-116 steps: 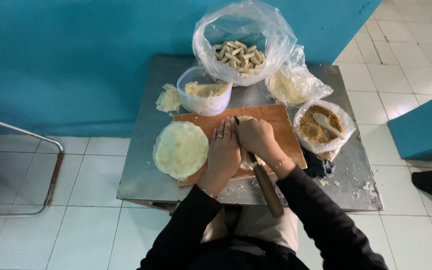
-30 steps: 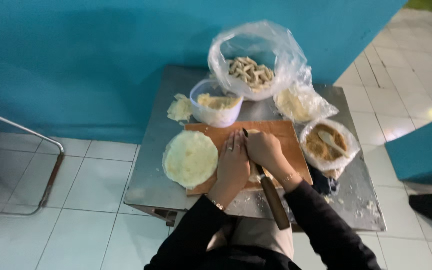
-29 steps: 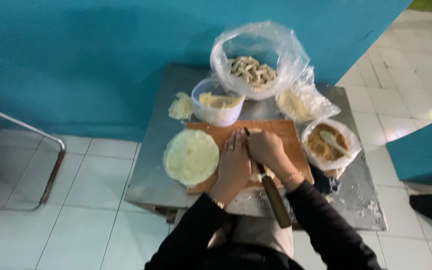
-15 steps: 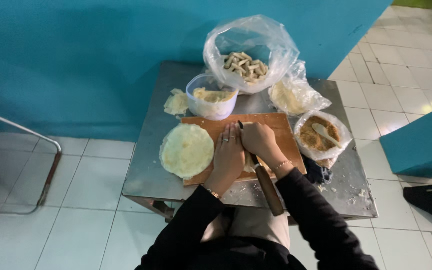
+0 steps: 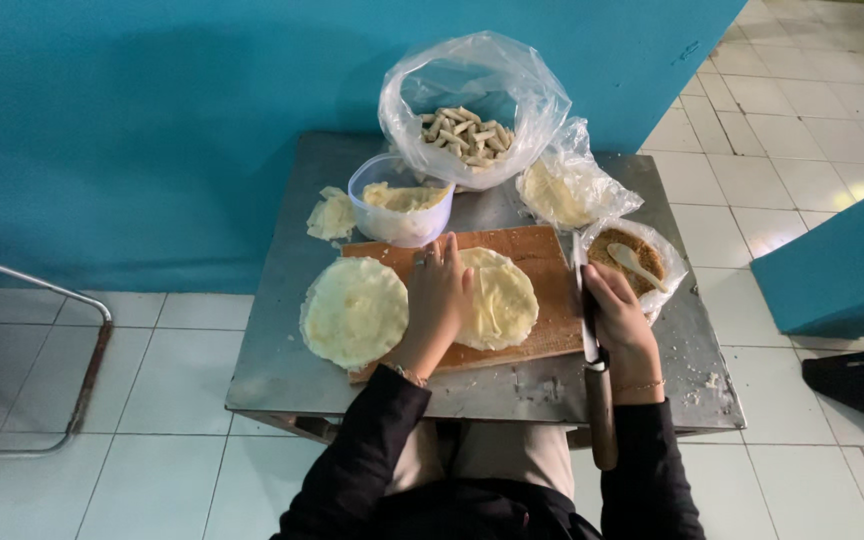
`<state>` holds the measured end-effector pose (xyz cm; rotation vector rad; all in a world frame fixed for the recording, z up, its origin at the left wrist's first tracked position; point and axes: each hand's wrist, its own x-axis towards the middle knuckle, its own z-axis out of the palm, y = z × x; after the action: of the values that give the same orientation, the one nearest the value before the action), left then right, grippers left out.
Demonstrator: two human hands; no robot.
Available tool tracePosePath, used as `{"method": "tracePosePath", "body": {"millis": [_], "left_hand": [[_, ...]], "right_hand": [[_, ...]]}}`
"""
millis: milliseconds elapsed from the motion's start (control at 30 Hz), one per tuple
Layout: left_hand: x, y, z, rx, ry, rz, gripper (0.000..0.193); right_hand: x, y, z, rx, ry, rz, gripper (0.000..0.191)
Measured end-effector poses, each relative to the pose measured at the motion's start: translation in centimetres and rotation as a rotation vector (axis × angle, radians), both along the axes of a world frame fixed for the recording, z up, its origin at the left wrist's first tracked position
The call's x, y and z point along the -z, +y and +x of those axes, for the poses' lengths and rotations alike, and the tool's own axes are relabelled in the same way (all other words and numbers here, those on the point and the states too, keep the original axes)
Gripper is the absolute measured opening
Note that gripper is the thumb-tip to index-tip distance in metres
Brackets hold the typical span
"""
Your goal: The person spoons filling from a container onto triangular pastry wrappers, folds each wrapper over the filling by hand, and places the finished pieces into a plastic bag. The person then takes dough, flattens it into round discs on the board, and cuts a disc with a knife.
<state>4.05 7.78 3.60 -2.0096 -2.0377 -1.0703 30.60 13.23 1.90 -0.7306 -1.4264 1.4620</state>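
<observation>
1. Wrappers are the work here: one round pale wrapper [image 5: 497, 297] lies flat on the wooden board [image 5: 542, 255], and a second round wrapper [image 5: 354, 310] lies just beside it, half off the board's left end.
2. That board sits on a grey metal worktop [image 5: 282, 300] next to a blue wall.
3. A big clear bag of finished rolls [image 5: 467, 130] stands at the back, so I think many rolls are made already.
4. A white tub [image 5: 402, 205] holds more soft pale sheets, and a smaller bag [image 5: 562, 190] holds some too, so plenty looks left to do.
5. A bowl of brown filling [image 5: 624, 255] with a spoon in it waits at the right; no filling is on the flat wrapper yet.
6. The left hand [image 5: 439, 300] lies open and flat, pressing on the wrapper.
7. The right hand [image 5: 617, 320] has its grip wrapped around a knife [image 5: 592, 380], blade resting along the board's right edge.
</observation>
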Motion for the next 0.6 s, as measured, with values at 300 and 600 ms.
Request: {"method": "tracePosePath", "body": {"millis": [300,600], "left_hand": [[1.6,-0.2,-0.1,-0.034,-0.078,-0.094,0.060],[2.0,-0.3,0.1,-0.010,-0.049,-0.052,0.059]], "right_hand": [[1.5,0.0,-0.5,0.012,0.085,-0.087,0.027],[1.5,-1.6,-0.4,-0.024,0.028,-0.158,0.027]]}}
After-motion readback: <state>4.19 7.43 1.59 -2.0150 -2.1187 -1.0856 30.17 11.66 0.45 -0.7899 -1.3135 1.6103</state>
